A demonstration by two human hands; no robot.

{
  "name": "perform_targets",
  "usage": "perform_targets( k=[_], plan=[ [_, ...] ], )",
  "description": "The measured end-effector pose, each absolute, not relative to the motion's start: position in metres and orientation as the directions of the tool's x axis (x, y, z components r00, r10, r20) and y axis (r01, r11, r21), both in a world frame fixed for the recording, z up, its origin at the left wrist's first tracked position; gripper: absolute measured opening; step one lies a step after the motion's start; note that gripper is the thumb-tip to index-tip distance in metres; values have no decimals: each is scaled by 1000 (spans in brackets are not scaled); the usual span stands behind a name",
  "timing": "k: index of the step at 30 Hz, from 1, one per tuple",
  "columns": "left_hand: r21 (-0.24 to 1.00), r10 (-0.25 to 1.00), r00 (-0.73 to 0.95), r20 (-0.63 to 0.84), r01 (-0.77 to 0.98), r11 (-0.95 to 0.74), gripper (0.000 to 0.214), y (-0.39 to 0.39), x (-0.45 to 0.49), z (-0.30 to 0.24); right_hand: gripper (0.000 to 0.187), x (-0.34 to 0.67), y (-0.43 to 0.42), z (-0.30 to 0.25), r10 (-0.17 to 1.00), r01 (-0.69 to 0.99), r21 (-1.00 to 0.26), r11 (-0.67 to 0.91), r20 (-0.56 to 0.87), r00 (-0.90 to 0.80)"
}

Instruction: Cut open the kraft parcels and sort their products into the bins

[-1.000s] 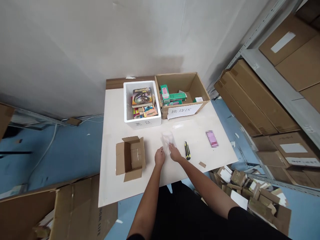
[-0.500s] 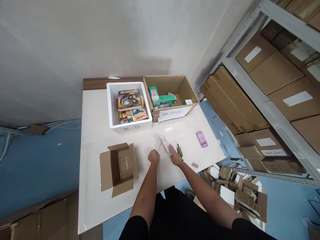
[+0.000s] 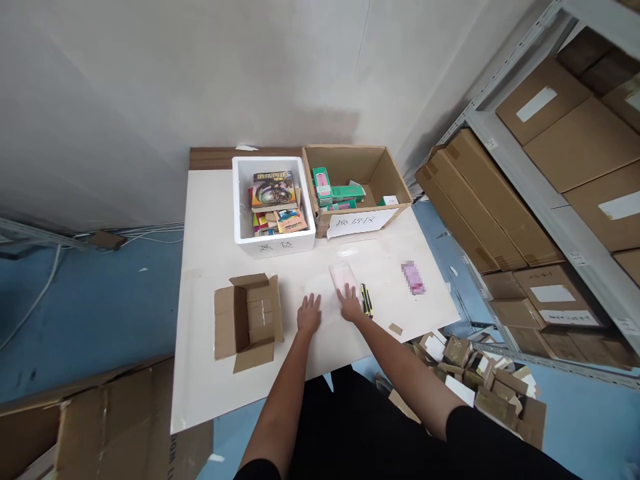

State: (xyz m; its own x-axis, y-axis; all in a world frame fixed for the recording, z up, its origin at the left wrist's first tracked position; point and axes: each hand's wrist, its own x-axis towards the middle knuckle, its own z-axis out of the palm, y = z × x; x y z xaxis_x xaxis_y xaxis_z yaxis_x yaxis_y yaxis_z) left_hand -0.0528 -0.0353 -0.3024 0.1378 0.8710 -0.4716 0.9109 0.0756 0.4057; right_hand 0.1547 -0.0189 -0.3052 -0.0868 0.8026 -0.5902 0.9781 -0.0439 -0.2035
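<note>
A flat, pale pinkish-white packet lies on the white table. On its near end rest the spread fingers of my right hand. My left hand lies on the bare tabletop to the left of the packet, fingers apart and holding nothing. A black and yellow utility knife lies just right of my right hand. Farther right is a pink item, blurred by pixels. To the left of my left hand stands an open cardboard box with its flaps out.
A white foam box of books and a cardboard carton with green boxes stand at the back, both with handwritten labels. A cardboard scrap lies near the right edge. Shelves of cartons rise at right; discarded boxes pile below.
The packet was raised at a tilt beside my right hand and now lies flat under its fingers. My left hand has gone from closed to spread on the table. The view has shifted slightly.
</note>
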Motion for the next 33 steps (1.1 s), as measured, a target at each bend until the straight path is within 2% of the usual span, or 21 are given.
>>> perform_targets(
  k=[2,5,7,10,13,16,18,20,21,23,26,30,33],
  plan=[
    [356,826,205,-525,935,-5,74,-41,-51,-308,96,146,-19,-310,797,984,-176,-34,-598,-79],
    [298,801,175,-572,954,5,80,-44,-57,-315,96,144,-17,-311,794,975,-223,-12,-595,-127],
    [285,798,148,-584,958,31,82,-43,-65,-318,97,146,-15,-309,807,945,-328,15,-553,-205],
    [258,794,94,-600,963,81,83,-43,-75,-319,97,154,-15,-305,868,841,-536,72,-381,-317],
    [223,797,63,-600,970,92,82,-44,-86,-316,96,174,-19,-304,911,760,-645,81,-262,-319],
    [181,804,27,-594,978,101,81,-46,-97,-311,100,202,-25,-301,911,800,-596,-70,-365,-192],
    [164,807,4,-591,980,115,82,-47,-102,-307,101,212,-27,-297,888,849,-481,-220,-459,-31],
    [161,801,1,-599,980,120,83,-48,-104,-305,98,208,-27,-291,881,886,-389,-254,-471,46],
    [164,796,5,-605,979,118,83,-48,-104,-305,96,200,-26,-289,890,904,-374,-206,-456,14],
    [167,783,11,-622,979,118,84,-47,-102,-305,93,176,-24,-285,891,921,-388,-26,-427,-154],
    [167,756,4,-655,976,140,88,-46,-100,-307,92,132,-24,-290,792,909,-383,162,-499,-352],
    [192,712,5,-702,964,182,92,-42,-102,-310,93,98,-27,-302,751,937,-296,186,-572,-330],
    [210,692,-1,-722,953,220,91,-38,-102,-311,96,98,-24,-300,749,933,-321,164,-575,-330]
  ],
)
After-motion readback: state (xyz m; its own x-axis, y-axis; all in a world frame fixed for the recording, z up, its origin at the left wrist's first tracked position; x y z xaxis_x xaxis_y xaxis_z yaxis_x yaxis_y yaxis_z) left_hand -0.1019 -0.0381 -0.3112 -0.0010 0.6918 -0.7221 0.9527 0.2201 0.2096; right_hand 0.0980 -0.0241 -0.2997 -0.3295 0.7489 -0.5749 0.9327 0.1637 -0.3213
